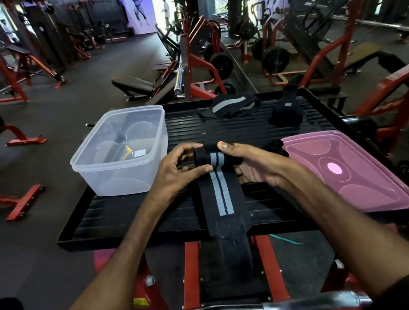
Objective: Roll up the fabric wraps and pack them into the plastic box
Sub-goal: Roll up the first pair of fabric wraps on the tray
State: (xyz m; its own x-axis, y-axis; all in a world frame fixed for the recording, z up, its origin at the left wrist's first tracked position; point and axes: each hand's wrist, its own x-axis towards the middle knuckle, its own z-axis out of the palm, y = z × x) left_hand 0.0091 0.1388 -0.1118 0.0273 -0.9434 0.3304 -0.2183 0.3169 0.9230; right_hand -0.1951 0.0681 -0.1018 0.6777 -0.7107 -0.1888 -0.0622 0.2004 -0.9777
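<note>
From the head camera, both hands meet on one black wrap with twin grey stripes (222, 197). The left hand (181, 170) pinches the near-left end of the rolled part between thumb and curled fingers. The right hand (253, 167) holds the other end, thumb on top and fingers underneath. The roll sits between the two grips, and the unrolled tail runs from it toward the person, across the ribbed black platform (247, 128) and over its near edge. The step in hand looks like the rolling itself, with much of the strip yet to wind. Just left of the grip and a little beyond it stands the clear plastic box (111, 181), open, with no fabric showing inside. Its pink lid (348, 175) lies right of the grip. Beyond the hands lie a loose grey-banded wrap (233, 106) and a dark wrap (285, 111). A black lump just behind the right hand may be another, though it is too dark to tell. The next move calls for even turns, edges aligned and tension kept, before carrying the roll left.
</note>
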